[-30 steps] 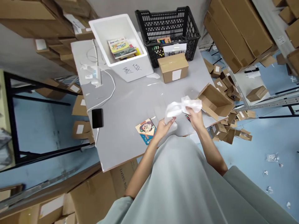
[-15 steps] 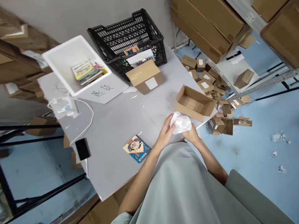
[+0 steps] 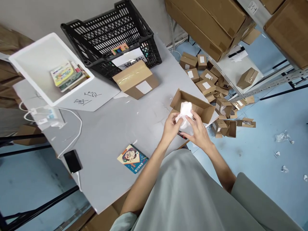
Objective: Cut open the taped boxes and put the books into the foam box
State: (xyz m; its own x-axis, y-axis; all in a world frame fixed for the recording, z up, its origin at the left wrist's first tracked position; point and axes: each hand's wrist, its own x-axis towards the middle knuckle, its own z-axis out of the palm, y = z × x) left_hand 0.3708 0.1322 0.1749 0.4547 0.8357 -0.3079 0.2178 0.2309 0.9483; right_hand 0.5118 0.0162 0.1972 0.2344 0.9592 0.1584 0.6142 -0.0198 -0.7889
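A crumpled white wad [image 3: 185,113] is held between my two hands at the near edge of an open cardboard box [image 3: 205,109]. My left hand [image 3: 171,126] grips its left side, thumb pressed against it. On its right side, my right hand [image 3: 197,131] holds it with thumb and fingers. Part of a dark and red object [image 3: 182,134] shows beneath my hands; what it is I cannot make out. A blue and cream booklet [image 3: 133,158] lies flat on the grey table [image 3: 108,134], left of my left forearm.
A white bin [image 3: 84,96] with books, a black crate [image 3: 106,35] and a closed carton [image 3: 137,80] stand along the back. A phone [image 3: 72,161] with a white cable lies at the left edge. Small cartons [image 3: 205,85] are heaped on the floor at the right.
My hands have shifted the white wad up toward the open box, and my right hand has come further round onto it. The view has moved, so the table things appear further left.
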